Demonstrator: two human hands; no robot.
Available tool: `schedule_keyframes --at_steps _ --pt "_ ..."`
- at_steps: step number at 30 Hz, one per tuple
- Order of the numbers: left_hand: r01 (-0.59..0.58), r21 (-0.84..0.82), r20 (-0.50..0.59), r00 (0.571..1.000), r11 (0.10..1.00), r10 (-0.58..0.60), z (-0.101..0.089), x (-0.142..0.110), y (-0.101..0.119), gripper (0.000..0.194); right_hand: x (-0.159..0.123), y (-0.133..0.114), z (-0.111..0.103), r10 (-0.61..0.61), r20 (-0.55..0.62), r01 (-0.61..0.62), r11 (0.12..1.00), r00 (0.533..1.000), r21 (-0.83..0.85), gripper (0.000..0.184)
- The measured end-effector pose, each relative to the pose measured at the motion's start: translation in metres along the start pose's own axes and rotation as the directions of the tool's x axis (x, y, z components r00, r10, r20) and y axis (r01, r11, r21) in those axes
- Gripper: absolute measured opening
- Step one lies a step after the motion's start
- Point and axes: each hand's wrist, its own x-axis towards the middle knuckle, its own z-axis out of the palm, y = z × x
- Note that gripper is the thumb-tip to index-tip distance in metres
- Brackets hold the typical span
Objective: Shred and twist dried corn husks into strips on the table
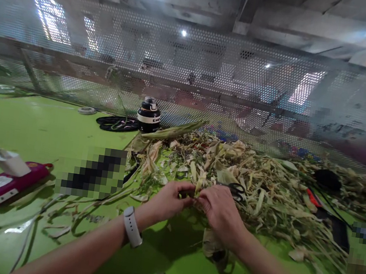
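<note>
My left hand [171, 199], with a pale watch strap on its wrist, is closed in a pinch. Its fingertips almost meet those of my right hand [222, 210], which is closed too. Between them is a small yellowish strip of dried corn husk [199, 184], partly hidden by the fingers. Below my right hand hangs or lies a curled husk piece [211, 244]; whether it joins the pinched strip I cannot tell. Black-handled scissors [237, 191] lie just behind my right hand, on a wide heap of dry husks [264, 189].
The green table [52, 123] carries a magenta power strip [14, 186] with a white plug [11, 162] at left. Farther back stand a black bottle [148, 116] and a coil of black cord [117, 123]. A perforated metal screen [191, 74] closes off the back.
</note>
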Motion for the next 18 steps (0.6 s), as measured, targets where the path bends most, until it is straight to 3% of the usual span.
schedule_keyframes --at_steps 4,8,10,13,16,18 --pt "0.055 -0.111 0.050 0.997 0.992 -0.050 0.002 -0.002 0.000 0.031 0.003 0.001 0.000 0.194 0.104 -0.218 0.910 0.976 0.352 0.016" --pt "0.147 -0.153 0.051 0.989 0.977 -0.141 0.001 -0.002 0.001 0.038 0.001 -0.001 0.004 0.292 0.123 -0.316 0.835 0.948 0.451 0.020" --pt "0.151 -0.061 0.073 0.986 0.987 -0.147 -0.005 -0.001 0.008 0.041 0.000 -0.002 0.005 0.329 0.132 -0.350 0.802 0.935 0.484 0.020" --pt "0.188 0.210 0.073 0.976 0.960 -0.207 -0.030 -0.008 0.024 0.054 0.000 -0.001 0.004 0.369 0.154 -0.392 0.759 0.917 0.520 0.022" --pt "0.246 0.551 -0.183 0.968 0.798 -0.172 -0.067 -0.031 0.030 0.060 0.000 0.002 0.003 0.385 0.178 -0.415 0.716 0.906 0.561 0.024" --pt "0.393 0.735 -0.436 0.898 0.553 -0.058 -0.092 -0.053 0.018 0.063 -0.001 0.004 0.004 0.366 0.199 -0.410 0.704 0.909 0.580 0.024"
